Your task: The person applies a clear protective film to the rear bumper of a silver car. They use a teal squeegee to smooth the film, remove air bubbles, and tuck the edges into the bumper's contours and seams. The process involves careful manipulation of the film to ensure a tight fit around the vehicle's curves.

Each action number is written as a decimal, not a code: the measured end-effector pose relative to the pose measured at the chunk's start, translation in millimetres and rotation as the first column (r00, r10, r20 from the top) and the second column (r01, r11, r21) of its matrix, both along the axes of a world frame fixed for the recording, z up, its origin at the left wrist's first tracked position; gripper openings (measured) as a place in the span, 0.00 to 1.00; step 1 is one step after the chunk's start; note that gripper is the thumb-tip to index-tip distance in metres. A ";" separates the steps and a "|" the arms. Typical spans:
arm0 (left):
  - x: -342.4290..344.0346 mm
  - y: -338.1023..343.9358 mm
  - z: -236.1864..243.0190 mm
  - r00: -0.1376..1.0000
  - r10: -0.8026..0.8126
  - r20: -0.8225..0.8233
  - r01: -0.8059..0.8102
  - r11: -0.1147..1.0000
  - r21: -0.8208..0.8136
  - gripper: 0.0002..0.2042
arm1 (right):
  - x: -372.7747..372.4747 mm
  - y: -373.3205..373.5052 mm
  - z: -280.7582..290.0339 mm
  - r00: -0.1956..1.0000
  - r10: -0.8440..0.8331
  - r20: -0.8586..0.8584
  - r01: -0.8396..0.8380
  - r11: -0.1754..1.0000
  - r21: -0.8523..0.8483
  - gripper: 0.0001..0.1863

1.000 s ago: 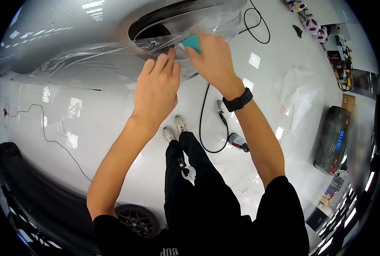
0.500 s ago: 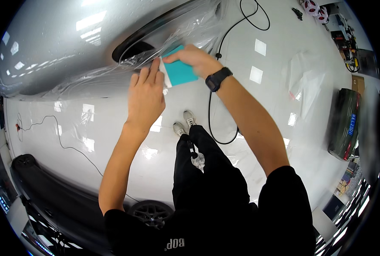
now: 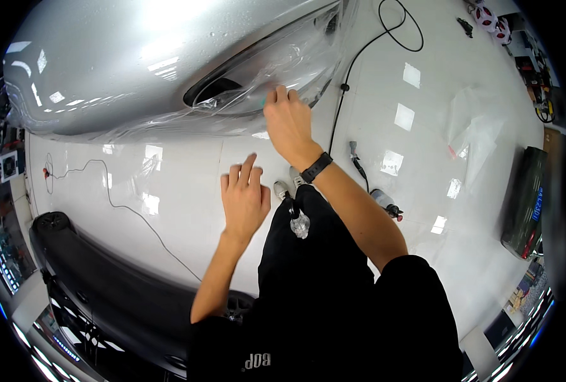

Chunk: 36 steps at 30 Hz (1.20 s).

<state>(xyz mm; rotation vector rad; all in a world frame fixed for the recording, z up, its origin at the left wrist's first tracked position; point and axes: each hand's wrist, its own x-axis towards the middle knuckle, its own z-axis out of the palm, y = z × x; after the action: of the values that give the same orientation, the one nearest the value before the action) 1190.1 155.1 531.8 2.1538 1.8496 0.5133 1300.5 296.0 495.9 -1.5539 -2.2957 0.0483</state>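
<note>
A silver car body panel (image 3: pixel 124 83) wet with drops spreads across the upper left. Clear wrinkled film (image 3: pixel 289 67) lies over its dark-edged opening (image 3: pixel 222 86) and hangs below its lower edge. Against the film is my right hand (image 3: pixel 289 124), its fingers curled; a black watch is on the wrist. Just a trace of teal shows by its fingertips, where the teal squeegee (image 3: pixel 264 102) is mostly hidden behind the hand. My left hand (image 3: pixel 243 194) hovers below the panel, apart from it, fingers spread and nothing in them.
A black hose (image 3: pixel 339 118) loops over the glossy floor to my right, near a spray nozzle (image 3: pixel 354 151) and a bottle (image 3: pixel 384 200). Loose clear film (image 3: pixel 474 127) lies farther right. A clear bottle (image 3: pixel 300 226) hangs before my legs. A black car (image 3: pixel 111 274) stands lower left.
My left hand has come away from the film, down toward me. The right hand has turned with the squeegee, now mostly out of sight. The view has shifted, showing more floor items.
</note>
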 end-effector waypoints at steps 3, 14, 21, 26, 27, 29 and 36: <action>-5.1 -40.5 -10.3 0.984 0.169 0.058 -0.162 0.980 -0.117 0.12 | -40.5 -6.6 14.4 0.978 0.071 -0.198 -0.080 0.996 -0.037 0.06; -15.2 -4.8 5.1 0.970 0.234 0.072 -0.235 0.972 0.010 0.15 | -9.4 9.3 12.5 0.991 0.002 -0.134 -0.025 0.985 -0.171 0.05; -34.2 32.9 23.9 0.986 0.097 -0.138 -0.081 0.990 0.115 0.18 | -1.7 27.6 46.4 0.674 -0.045 -0.738 -0.457 0.760 -0.463 0.12; -48.5 52.8 23.2 0.961 -0.011 -0.276 0.042 0.993 0.109 0.20 | 6.4 11.8 26.5 0.877 0.031 -0.480 -0.160 0.960 -0.229 0.11; -50.2 56.3 21.0 0.952 -0.036 -0.304 0.069 0.993 0.099 0.20 | -1.7 8.2 21.0 0.906 0.053 -0.419 -0.139 0.974 -0.177 0.09; -52.4 63.0 20.2 0.954 -0.076 -0.290 0.115 0.986 0.120 0.21 | -27.5 -4.0 22.4 0.939 0.056 -0.340 -0.118 0.979 -0.165 0.10; -87.0 84.3 31.6 0.968 0.039 -0.250 0.100 0.849 0.519 0.21 | 8.5 -15.2 23.4 0.733 -0.123 -0.669 -0.204 0.898 -0.389 0.15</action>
<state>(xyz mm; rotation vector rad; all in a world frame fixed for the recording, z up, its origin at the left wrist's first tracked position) 1103.1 239.4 563.4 2.7099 1.9696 0.8656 1309.0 280.8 519.3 -1.3403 -1.7631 1.0499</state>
